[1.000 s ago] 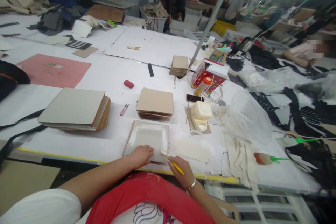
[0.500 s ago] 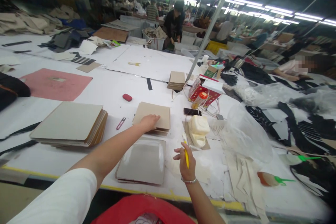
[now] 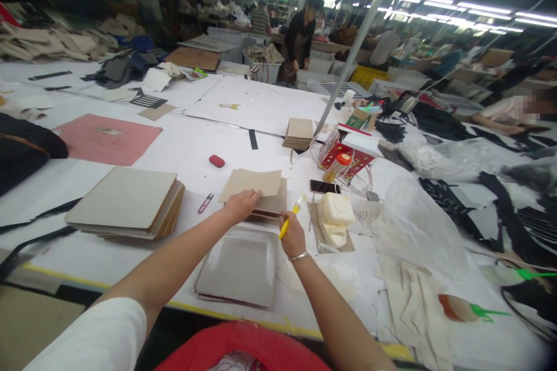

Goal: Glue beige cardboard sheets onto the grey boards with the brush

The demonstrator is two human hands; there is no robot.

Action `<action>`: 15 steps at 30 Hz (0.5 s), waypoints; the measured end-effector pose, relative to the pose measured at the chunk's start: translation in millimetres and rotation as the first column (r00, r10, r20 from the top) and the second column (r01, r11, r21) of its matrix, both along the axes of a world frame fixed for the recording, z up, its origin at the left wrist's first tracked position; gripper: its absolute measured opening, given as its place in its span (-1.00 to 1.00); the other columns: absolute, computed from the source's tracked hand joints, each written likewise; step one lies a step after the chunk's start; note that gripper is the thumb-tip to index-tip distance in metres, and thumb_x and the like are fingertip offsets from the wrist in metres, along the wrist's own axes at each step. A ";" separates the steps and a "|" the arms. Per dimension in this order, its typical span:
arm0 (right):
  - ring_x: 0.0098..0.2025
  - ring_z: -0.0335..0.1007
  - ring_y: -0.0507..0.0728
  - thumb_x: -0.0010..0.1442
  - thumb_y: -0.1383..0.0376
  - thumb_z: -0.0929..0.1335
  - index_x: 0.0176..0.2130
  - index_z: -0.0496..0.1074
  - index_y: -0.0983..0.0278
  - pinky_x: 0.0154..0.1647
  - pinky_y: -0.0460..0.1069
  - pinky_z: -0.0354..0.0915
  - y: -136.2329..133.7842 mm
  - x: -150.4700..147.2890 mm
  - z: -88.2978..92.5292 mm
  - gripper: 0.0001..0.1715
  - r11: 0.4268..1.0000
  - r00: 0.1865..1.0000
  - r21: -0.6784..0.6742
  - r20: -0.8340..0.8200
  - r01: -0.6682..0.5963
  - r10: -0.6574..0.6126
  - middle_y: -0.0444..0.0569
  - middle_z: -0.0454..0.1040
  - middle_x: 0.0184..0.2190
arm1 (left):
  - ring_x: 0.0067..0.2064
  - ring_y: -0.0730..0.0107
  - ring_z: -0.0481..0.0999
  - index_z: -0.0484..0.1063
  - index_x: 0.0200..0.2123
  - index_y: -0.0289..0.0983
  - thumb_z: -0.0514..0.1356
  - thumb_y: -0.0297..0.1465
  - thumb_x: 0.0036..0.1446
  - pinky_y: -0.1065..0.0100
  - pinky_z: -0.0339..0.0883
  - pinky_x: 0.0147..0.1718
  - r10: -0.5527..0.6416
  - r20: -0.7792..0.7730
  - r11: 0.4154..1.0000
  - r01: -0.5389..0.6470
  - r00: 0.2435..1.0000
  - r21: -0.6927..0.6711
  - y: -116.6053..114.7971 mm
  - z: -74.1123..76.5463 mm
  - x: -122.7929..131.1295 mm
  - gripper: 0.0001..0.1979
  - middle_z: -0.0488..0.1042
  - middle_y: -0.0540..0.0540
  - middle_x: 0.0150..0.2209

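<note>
My left hand [image 3: 243, 206] grips the near edge of a tan cardboard sheet [image 3: 256, 181], which sits askew and partly raised over a stack of similar sheets [image 3: 273, 200]. In my right hand [image 3: 292, 236] is a yellow-handled brush [image 3: 286, 225], its whitish tip pointing up and away. That hand is at the near right corner of the stack. A lower pile of grey boards [image 3: 239, 266] with a shiny top lies closer to me. Right of the brush, a cream-coloured plastic container [image 3: 336, 217] rests on a piece of board.
At left stands a thick stack of grey boards [image 3: 124, 197]. Pink-handled thread snips [image 3: 205, 203] and a red case [image 3: 216, 160] lie beyond. A phone [image 3: 324, 186], a red box [image 3: 348, 153] and a clear plastic bag [image 3: 418, 226] occupy the right. A metal pole [image 3: 359, 43] rises behind.
My left hand has taken hold of the top cardboard sheet and shifted it askew on the stack. My right hand has moved up and left with the brush, toward the stack.
</note>
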State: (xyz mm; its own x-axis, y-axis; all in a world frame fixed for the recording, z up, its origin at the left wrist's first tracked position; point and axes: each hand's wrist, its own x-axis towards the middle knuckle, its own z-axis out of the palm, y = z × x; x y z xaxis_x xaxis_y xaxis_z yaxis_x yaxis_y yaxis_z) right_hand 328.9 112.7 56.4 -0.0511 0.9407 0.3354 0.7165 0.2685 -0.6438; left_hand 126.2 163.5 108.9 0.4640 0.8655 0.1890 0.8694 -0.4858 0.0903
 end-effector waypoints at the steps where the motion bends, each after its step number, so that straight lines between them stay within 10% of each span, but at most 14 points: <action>1: -0.24 0.33 0.10 0.18 0.26 0.15 -0.18 0.27 0.31 -0.21 0.00 0.24 5.5 -3.5 -2.1 -0.75 1.000 0.997 -0.011 0.078 -0.024 0.025 0.04 0.41 -0.31 | -0.20 0.30 0.38 0.24 -0.07 -0.30 -0.03 -0.53 0.06 0.33 0.27 -0.26 0.072 0.087 0.994 -0.078 0.994 0.071 -3.8 5.9 -7.5 -0.67 0.38 -0.17 -0.26; 4: -0.28 0.31 0.12 0.17 0.27 0.16 -0.20 0.28 0.33 -0.24 0.00 0.22 13.9 -14.1 -1.8 -0.76 0.998 0.982 -0.037 0.182 -0.046 0.052 0.04 0.40 -0.37 | -0.24 0.35 0.38 0.30 -0.20 -0.30 0.03 -0.49 0.01 0.37 0.30 -0.28 0.290 0.481 0.900 -0.407 0.827 0.157 -15.9 24.4 -33.1 -0.76 0.37 -0.13 -0.29; 7: -0.28 0.32 0.09 0.17 0.19 0.17 -0.17 0.24 0.31 -0.25 -0.03 0.22 9.8 -27.7 8.5 -0.72 0.999 0.999 -0.020 0.032 -0.025 0.025 0.00 0.40 -0.33 | -0.34 0.43 0.40 0.30 -0.29 -0.30 0.16 -0.39 -0.09 0.39 0.34 -0.35 0.368 0.834 0.807 -0.587 0.411 -0.067 -36.5 33.7 -48.3 -0.77 0.38 -0.05 -0.37; 11: -0.36 0.34 0.06 0.13 0.12 0.19 -0.21 0.20 0.27 -0.35 -0.07 0.23 -1.9 -47.3 20.8 -0.70 0.995 0.982 -0.100 -0.185 0.015 -0.034 -0.07 0.39 -0.36 | -0.34 0.42 0.43 0.28 -0.19 -0.30 0.23 -0.32 -0.18 0.32 0.41 -0.40 0.386 0.914 0.861 -0.309 -0.125 -0.405 -78.3 27.7 -35.2 -0.59 0.41 -0.06 -0.30; 15: -0.43 0.32 0.03 0.09 0.13 0.23 -0.23 0.17 0.26 -0.39 -0.09 0.22 -15.1 -48.9 18.4 -0.70 0.991 0.964 -0.117 -0.250 0.061 -0.089 -0.11 0.36 -0.44 | -0.26 0.35 0.43 0.27 -0.14 -0.28 0.27 -0.31 -0.21 0.24 0.42 -0.31 0.474 0.826 0.859 -0.046 -0.306 -0.510 -113.6 15.2 -17.9 -0.50 0.41 -0.11 -0.22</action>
State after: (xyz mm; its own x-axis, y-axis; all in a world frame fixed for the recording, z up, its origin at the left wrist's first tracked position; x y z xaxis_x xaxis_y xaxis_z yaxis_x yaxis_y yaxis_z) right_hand 280.0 97.6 74.7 0.0946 0.9696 0.2256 0.5409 0.1402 -0.8293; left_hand 108.3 49.9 124.2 -0.3617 0.9265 -0.1036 -0.3299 -0.0232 0.9437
